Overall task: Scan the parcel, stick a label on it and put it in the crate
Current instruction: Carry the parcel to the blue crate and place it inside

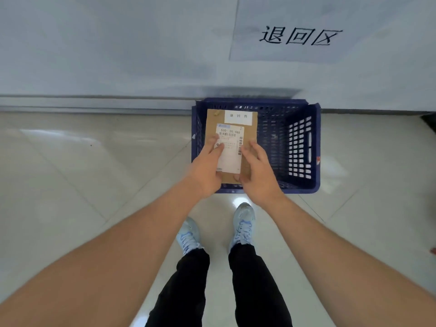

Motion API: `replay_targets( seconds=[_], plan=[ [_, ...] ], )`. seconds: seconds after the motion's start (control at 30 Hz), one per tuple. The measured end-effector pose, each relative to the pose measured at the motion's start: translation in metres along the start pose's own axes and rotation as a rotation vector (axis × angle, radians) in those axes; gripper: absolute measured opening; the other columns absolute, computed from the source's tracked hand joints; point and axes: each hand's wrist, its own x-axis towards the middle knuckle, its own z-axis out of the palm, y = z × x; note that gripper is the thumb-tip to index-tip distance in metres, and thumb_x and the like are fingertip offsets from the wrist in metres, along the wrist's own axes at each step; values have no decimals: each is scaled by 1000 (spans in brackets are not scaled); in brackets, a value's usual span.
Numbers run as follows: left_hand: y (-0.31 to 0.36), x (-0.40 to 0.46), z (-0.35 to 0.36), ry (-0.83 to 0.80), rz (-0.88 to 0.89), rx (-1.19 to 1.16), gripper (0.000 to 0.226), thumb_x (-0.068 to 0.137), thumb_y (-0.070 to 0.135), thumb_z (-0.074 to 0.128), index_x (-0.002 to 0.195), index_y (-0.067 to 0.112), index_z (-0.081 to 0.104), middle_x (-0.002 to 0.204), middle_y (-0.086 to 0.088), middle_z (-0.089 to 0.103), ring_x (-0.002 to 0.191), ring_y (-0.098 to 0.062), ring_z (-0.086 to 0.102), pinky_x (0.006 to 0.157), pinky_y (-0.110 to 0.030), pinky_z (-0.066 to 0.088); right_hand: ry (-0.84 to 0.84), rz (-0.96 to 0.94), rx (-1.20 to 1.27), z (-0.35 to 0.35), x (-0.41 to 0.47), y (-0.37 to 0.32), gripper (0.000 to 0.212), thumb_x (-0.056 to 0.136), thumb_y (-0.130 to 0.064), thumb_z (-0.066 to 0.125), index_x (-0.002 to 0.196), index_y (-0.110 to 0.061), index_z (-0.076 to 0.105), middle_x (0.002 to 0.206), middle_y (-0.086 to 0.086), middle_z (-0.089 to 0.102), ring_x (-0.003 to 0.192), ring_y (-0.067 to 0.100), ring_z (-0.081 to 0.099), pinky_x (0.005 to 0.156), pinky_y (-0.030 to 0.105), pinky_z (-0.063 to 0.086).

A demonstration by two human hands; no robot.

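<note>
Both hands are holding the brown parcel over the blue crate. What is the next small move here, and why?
Probably lower the parcel straight down and let go. It already carries a shipping label and a small white label, and both the left hand and the right hand hold it above the open blue crate, at its left side. The visible part of the crate looks empty, so nothing seems to block it.

parcel (250,135): brown cardboard, matt, smooth face
shipping label (230,152): white paper w/ black print, slight sheen
small label (238,117): plain white paper, matt
crate (304,147): dark blue hard plastic, lattice walls, dull gloss
floor (70,175): pale tiles, polished, v. glossy, reflects light
wall (118,43): whitish, matt
wall sign (299,36): white paper sheet, matt
shoes (244,223): light blue, prob. synthetic mesh
trousers (254,286): black cloth, matt
</note>
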Motion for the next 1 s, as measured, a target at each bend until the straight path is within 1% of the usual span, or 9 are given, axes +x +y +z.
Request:
replay_targets(
  seconds=[0.07, 0.1, 0.23, 0.33, 0.43, 0.63, 0.77, 0.83, 1.0],
  plan=[
    [-18, 24, 21, 6, -15, -12, 80, 95, 4, 62, 163, 12, 21, 173, 2, 1, 150, -22, 30, 112, -21, 30, -5, -25, 14, 15, 24, 26, 87, 84, 7, 78, 159, -10, 36, 169, 8, 14, 156, 18, 18, 125, 41, 31],
    [-27, 36, 30, 7, -16, -20, 82, 94, 2, 63, 163, 11, 20, 173, 1, 0, 153, -23, 27, 117, -27, 29, 1, -44, -4, 23, 36, 39, 87, 84, 5, 79, 159, -10, 36, 169, 9, 14, 156, 16, 18, 125, 37, 29],
    [-66, 79, 70, -4, -21, -15, 89, 90, -6, 63, 163, 8, 15, 173, -1, -6, 157, -25, 16, 124, -35, 28, 18, -106, -57, 53, 80, 86, 84, 85, 1, 81, 157, -9, 39, 168, 7, 15, 144, -3, 15, 114, 1, 15],
    [-91, 110, 96, 8, -8, 17, 92, 89, -2, 66, 163, 7, 12, 172, -3, -6, 157, -29, 15, 125, -35, 26, -19, -94, -30, 71, 104, 113, 84, 87, 1, 78, 159, -9, 35, 170, 4, 11, 141, -9, 11, 116, 4, 15],
    [-108, 138, 119, 8, -8, 23, 96, 87, -1, 66, 163, 9, 8, 172, -3, -9, 156, -31, 16, 124, -39, 30, -44, -90, -9, 85, 129, 139, 86, 87, 3, 77, 160, -10, 33, 170, 2, 9, 139, -14, 7, 105, -8, 10],
    [-125, 187, 151, 6, -26, 20, 98, 87, 1, 68, 163, 9, 8, 171, -4, -14, 155, -36, 18, 121, -45, 35, -35, -148, -45, 103, 176, 179, 89, 86, 4, 77, 160, -17, 34, 169, 1, 8, 143, -11, 2, 109, -4, 9],
    [-136, 209, 164, -17, -107, 1, 101, 84, 0, 69, 164, 11, 7, 170, 1, -15, 154, -29, 22, 122, -40, 34, -62, -136, -87, 120, 201, 201, 88, 88, 3, 76, 162, -14, 30, 172, 6, 0, 153, 5, 4, 124, 22, 17],
    [-139, 218, 167, -34, -133, -21, 104, 83, -1, 68, 164, 13, 5, 170, 5, -15, 153, -27, 23, 122, -39, 34, -80, -117, -105, 125, 208, 208, 87, 90, 2, 74, 162, -13, 28, 173, 7, -5, 156, 11, 3, 124, 27, 17],
    [-140, 234, 176, 3, -160, 15, 106, 84, 0, 71, 164, 15, 3, 170, 3, -19, 153, -33, 21, 122, -41, 32, -50, -165, -197, 133, 221, 215, 85, 90, 6, 71, 161, -6, 26, 172, 11, -4, 145, 3, 4, 124, 28, 18]
  ],
)
